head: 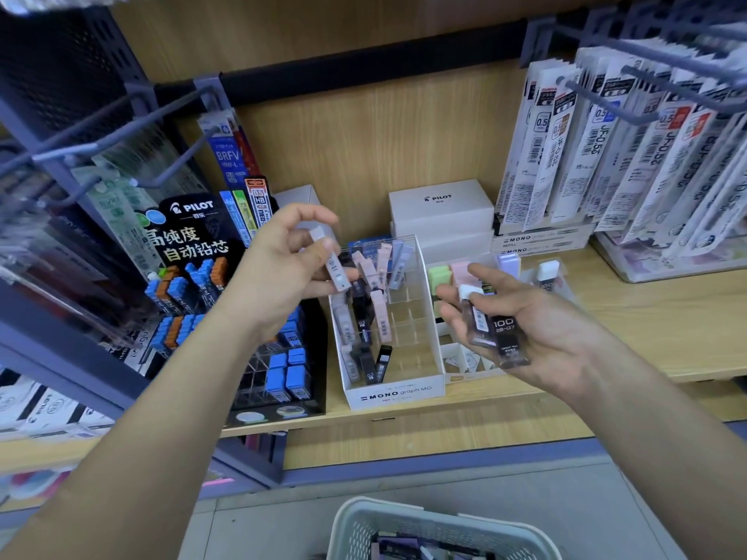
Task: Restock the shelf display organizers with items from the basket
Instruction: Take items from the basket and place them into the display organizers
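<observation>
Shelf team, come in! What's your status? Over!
Left hand pinches one lead case near the white box. Right hand holds spare cases. Nothing blocking the box's bare slots.

White cardboard boxes marked PILOT [440,208] sit stacked against the wood-grain back panel [364,135] — to their right, long white pen-refill packets [566,155] hang from grey metal hooks [598,101] — dark perforated metal panel [60,66] far left.
</observation>
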